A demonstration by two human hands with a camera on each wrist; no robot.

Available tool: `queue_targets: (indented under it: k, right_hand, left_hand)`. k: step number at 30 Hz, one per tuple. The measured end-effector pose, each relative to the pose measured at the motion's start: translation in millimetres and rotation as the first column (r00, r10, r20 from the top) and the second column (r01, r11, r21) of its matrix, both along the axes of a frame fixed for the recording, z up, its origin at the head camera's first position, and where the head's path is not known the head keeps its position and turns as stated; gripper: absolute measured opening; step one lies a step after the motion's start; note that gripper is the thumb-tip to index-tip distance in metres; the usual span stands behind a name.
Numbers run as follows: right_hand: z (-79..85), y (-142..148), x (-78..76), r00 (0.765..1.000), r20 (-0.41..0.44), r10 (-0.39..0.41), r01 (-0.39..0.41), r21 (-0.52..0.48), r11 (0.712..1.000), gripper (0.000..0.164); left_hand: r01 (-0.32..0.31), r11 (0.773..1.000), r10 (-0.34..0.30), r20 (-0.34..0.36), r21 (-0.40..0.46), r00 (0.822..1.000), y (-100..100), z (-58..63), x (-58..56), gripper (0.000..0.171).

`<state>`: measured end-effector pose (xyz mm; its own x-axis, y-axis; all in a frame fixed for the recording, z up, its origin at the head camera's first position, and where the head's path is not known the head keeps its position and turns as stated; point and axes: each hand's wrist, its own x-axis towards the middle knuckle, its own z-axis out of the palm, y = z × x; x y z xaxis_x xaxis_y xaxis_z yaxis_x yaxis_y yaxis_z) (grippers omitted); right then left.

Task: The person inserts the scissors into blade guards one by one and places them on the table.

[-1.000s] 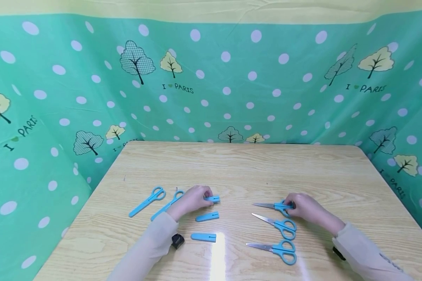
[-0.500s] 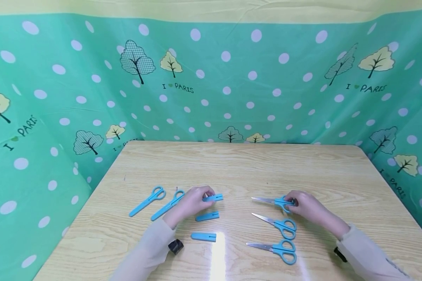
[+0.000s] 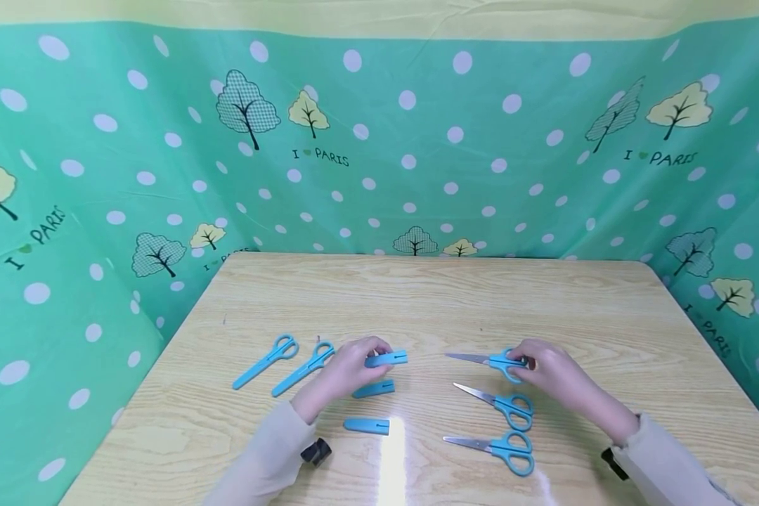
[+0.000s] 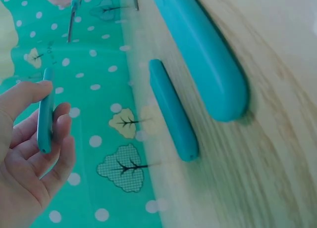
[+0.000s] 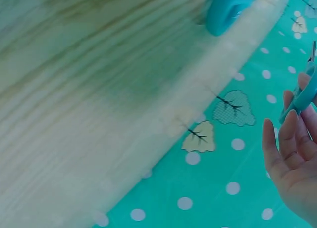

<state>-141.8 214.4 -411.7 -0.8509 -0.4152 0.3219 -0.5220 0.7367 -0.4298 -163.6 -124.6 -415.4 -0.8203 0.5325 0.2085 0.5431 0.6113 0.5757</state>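
My left hand (image 3: 357, 362) pinches a blue scissors sheath (image 4: 45, 114) between thumb and fingers, its slotted open end facing right. Across from it, my right hand (image 3: 547, 365) grips blue-handled scissors (image 3: 500, 361) by the finger loops, blades shut and pointing left toward the sheath. A gap separates blade tip and sheath. Two more sheaths lie on the table near my left hand, a nearer sheath (image 3: 367, 426) and a middle sheath (image 3: 374, 388). Below my right hand lie two bare scissors, the middle scissors (image 3: 512, 409) and the front scissors (image 3: 509, 450), blades to the left.
Two sheathed scissors lie at the left, the outer sheathed pair (image 3: 262, 364) and the inner sheathed pair (image 3: 300, 372), beside my left forearm. The wooden table (image 3: 430, 295) ends at a green dotted curtain (image 3: 430, 154). Black wrist devices sit under both sleeves.
My left hand has lifted the sheath and moved it slightly right. My right hand has raised the scissors a little, and their blade tip has shifted left.
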Motion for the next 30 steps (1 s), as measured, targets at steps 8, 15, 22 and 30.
queue_targets:
  k: [8,15,22,30]
  right_hand:
    - [12.9,-6.8,7.8,0.975,-0.195,0.107,-0.122,-0.065,0.99,0.024]
    - [19.5,-12.8,10.9,0.933,-0.305,0.188,-0.225,-0.089,0.97,0.029]
    - [23.6,-18.6,14.2,0.914,-0.347,0.212,-0.262,-0.106,0.959,0.014]
    - [27.2,-22.9,15.9,0.905,-0.368,0.213,-0.271,-0.114,0.956,0.029]
  left_hand:
    - [0.037,0.998,-0.032,-0.097,0.049,0.995,2.8,9.1,5.8,0.019]
    - [0.091,0.991,-0.073,-0.168,0.102,0.983,6.6,14.2,11.2,0.019]
    - [0.128,0.984,-0.102,-0.201,0.12,0.974,9.8,19.0,16.2,0.019]
    - [0.165,0.978,-0.131,-0.237,0.128,0.963,11.6,22.3,17.7,0.019]
